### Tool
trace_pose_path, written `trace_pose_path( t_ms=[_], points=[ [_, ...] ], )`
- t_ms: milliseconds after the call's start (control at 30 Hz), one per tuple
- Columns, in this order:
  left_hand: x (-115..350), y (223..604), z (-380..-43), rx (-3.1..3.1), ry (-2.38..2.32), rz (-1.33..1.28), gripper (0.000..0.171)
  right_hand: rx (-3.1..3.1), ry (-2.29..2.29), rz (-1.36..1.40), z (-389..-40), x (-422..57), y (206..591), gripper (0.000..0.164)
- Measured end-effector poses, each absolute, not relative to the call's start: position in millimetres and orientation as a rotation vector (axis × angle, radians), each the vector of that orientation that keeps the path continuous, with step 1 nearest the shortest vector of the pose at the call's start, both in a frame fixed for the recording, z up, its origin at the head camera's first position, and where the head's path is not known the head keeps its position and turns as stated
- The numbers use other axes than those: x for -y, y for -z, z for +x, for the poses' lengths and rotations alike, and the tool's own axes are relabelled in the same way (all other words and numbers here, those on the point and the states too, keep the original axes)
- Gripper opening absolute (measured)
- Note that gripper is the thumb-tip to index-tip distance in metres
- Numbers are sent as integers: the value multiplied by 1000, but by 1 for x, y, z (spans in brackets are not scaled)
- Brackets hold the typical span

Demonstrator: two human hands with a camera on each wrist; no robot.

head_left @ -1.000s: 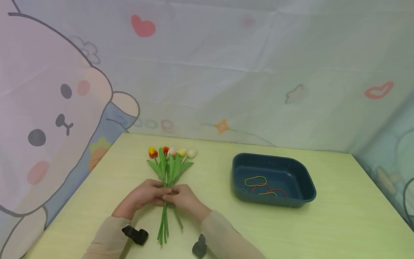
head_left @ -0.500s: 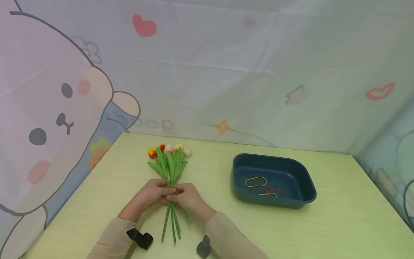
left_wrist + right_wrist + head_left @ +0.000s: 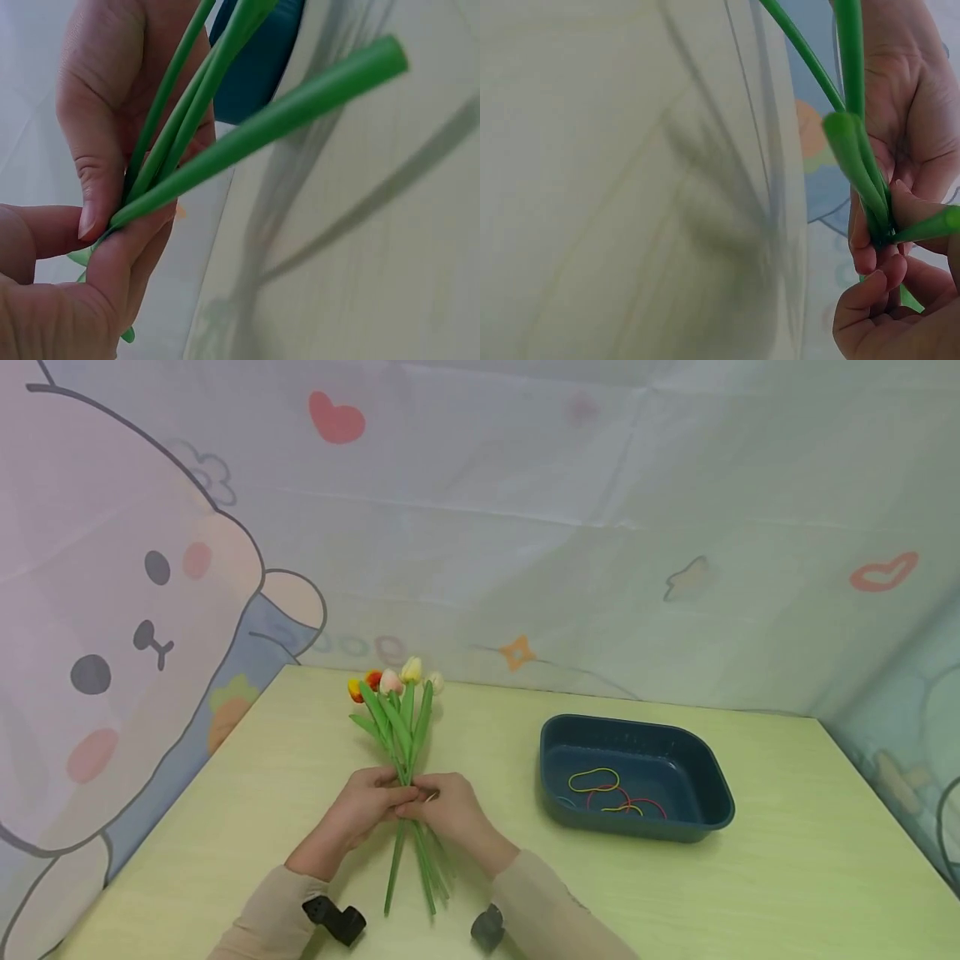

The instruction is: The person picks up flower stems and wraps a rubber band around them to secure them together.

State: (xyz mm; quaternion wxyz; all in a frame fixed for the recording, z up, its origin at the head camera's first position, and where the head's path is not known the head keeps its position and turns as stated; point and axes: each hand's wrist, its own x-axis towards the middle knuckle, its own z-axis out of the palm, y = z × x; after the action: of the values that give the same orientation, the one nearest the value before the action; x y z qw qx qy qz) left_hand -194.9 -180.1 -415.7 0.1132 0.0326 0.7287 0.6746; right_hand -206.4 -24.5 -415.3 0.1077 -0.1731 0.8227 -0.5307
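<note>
A bunch of tulips (image 3: 401,727), with red-yellow, red, pink, pale yellow and white heads, is held blooms away from the body over the table. My left hand (image 3: 367,806) grips the stems from the left, at the point where they cross. From the other side my right hand (image 3: 448,810) pinches the same spot, the fingertips of both hands meeting there. Below the grip the green stems (image 3: 247,135) spread apart, one angled off from the rest. In the right wrist view the stem ends (image 3: 844,135) point in several directions. The fingers cover the crossing itself.
Right of the hands, a dark blue plastic basin (image 3: 637,828) stands on the pale yellow-green table (image 3: 795,860). Several rubber bands (image 3: 594,779), yellow, red and blue-green, lie in it. A printed cloth backdrop (image 3: 480,527) hangs behind the table's far edge.
Both hands have shifted slightly right and away from the body with the tulips. The flower heads now reach higher, over the table's far edge, and the stem ends have swung right and fanned out.
</note>
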Motion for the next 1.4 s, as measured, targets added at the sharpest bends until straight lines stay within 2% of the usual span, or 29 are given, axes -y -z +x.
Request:
trace_pose_path(
  t_ms=[233,300,500,633,800,1033,1200,1400],
  points=[
    [170,407,-189,-2077,-2082,105,38,-2563,1456,-668,-202,16,406,30],
    [168,405,-188,-2056,-2105,122,40,-2590,1439,-689,-199,12,402,37],
    [159,399,-183,-2053,-2119,220,43,-2545,1532,-652,-191,-7,393,71],
    [151,394,-180,-2086,-2116,277,43,-2391,1655,-589,-185,-24,390,78],
    [144,389,-177,-2111,-2139,307,41,-2133,1763,-538,-179,-38,389,74],
    [135,386,-179,-1962,-2289,362,33,-1844,1815,-502,-168,-46,391,58],
    [129,386,-182,-1792,-2391,448,18,-1670,1869,-472,-162,-47,392,59],
    [126,388,-182,-1701,-2424,475,20,-1587,1911,-416,-161,-49,394,58]
  ],
)
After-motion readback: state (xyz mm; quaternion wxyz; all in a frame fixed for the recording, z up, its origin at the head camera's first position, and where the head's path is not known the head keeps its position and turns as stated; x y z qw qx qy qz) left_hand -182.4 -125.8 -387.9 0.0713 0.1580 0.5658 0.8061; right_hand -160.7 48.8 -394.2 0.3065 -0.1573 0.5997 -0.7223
